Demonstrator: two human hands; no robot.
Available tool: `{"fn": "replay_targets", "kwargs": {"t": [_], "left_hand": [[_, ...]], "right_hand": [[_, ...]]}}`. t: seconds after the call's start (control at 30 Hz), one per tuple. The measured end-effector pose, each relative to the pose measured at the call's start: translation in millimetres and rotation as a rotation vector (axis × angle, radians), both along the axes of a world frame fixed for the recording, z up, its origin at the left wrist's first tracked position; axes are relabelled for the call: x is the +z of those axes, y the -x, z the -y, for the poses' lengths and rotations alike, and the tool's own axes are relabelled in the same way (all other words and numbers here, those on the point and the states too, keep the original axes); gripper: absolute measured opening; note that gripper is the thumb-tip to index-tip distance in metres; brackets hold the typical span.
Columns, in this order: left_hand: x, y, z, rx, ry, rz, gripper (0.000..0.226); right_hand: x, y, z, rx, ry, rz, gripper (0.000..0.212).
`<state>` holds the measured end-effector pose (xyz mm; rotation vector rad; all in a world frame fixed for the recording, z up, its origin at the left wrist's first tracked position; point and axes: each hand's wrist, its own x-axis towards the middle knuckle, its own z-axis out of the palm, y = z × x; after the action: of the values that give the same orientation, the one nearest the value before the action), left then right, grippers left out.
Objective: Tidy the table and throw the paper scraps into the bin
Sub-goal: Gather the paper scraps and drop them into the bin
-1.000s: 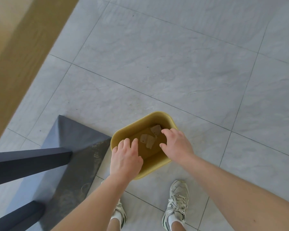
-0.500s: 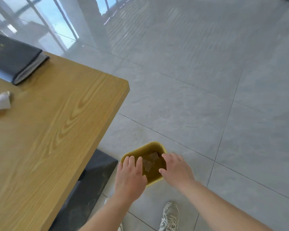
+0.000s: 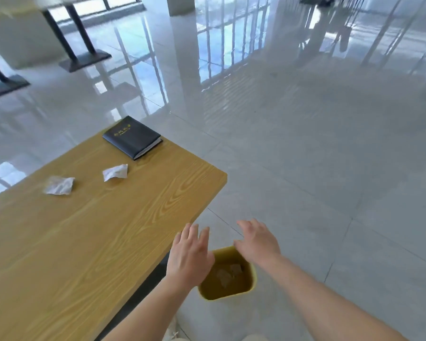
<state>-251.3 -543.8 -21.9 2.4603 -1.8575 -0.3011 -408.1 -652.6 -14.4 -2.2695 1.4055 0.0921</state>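
Glossy grey floor tiles surround the wooden bench [image 3: 84,230]. Both hands, left [image 3: 188,258] and right [image 3: 257,243], hover open and empty over the yellow bin [image 3: 252,279]. Two crumpled paper scraps [image 3: 115,172] [image 3: 59,185] lie well ahead-left; reaching them likely comes next.

Wood-grain surface [image 3: 89,237] with a smooth matt finish, two crumpled white paper scraps [image 3: 115,172] [image 3: 59,185], black notebook [image 3: 132,136] with a leather-look cover, yellow plastic bin [image 3: 252,279], glossy reflective tiled floor [image 3: 305,148]
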Motion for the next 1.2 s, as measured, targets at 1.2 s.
{"fn": "replay_targets", "kwargs": {"t": [1.2], "left_hand": [[88,-364,-117,0.488,0.212,0.012,0.064]], "right_hand": [[105,-379,-50,0.398,0.134,0.006,0.049]]}}
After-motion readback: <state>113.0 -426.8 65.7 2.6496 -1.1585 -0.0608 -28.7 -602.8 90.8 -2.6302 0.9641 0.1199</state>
